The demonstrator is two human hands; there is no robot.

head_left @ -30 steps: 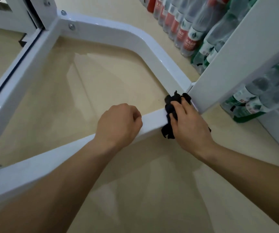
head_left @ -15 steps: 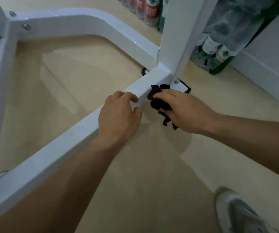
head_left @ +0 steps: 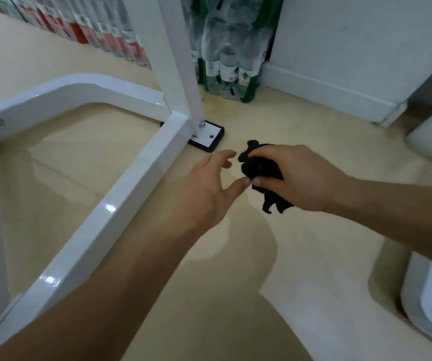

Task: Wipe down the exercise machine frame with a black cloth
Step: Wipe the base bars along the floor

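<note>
The black cloth (head_left: 257, 165) is up in the air over the floor (head_left: 235, 295), a little above the middle of the view. It is not touching the frame. The right hand (head_left: 303, 178) holds it in a tight bunch, with the fingers and thumb curled around it. A small tail of cloth hangs down at five o'clock.

The left hand (head_left: 204, 191) is just beside the cloth at nine o'clock. Its fingers are spread out and mostly straight, and it holds nothing. Its thumb tip is right next to the cloth, but I cannot tell if it touches.

The white frame (head_left: 121, 199) runs along the floor, further out at nine o'clock. Its tall post (head_left: 175, 61) stands at eleven o'clock, on a foot plate (head_left: 207, 136) with a bolt (head_left: 202, 123). Green bottles (head_left: 225, 66) stand near the post at twelve o'clock.

I think the hands may be about to fix or swap the cloth. It could slip and fall if one hand lets go too soon. A balled-up cloth may also miss dirty spots. The loose tail could catch on the bolt. A quick swing near the post could knock the bottles over.
</note>
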